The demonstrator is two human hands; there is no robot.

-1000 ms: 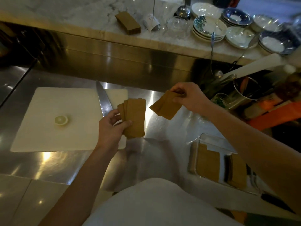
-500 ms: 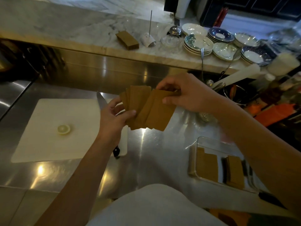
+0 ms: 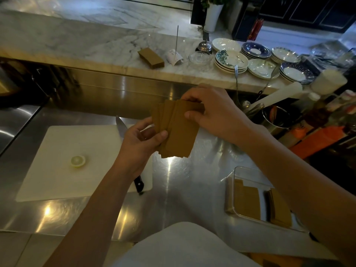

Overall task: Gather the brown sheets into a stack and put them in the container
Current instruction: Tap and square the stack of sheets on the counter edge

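1. The steel table carries everything: a white cutting board to the left with a knife along its right edge and a lemon slice on it, and a clear container at the near right.
2. The container already holds brown sheets in two groups, a flat pile on its left side and another pile on its right, partly hidden by the right forearm. So part of the job looks done.
3. A further brown block lies on the far marble counter, well apart from the hands. Whether it belongs to this task cannot be told.
4. The brown sheets being gathered are in the air above the table, between the cutting board and the container, not yet squared: they fan out, their top edges stepped to the left.
5. Their long axis runs near to far, leaning slightly so the far short edges tip right and the near short edges hang towards the person; the broad faces look up at the camera.
6. The left hand is closed on the fan's lower left, thumb across the front face.
7. The right hand is closed on the far right corner, thumb on the face and fingers curled over the top edge.
8. Left to do, by my judgement: tap the fan into one even stack, then carry it right and near and lay it in the container.
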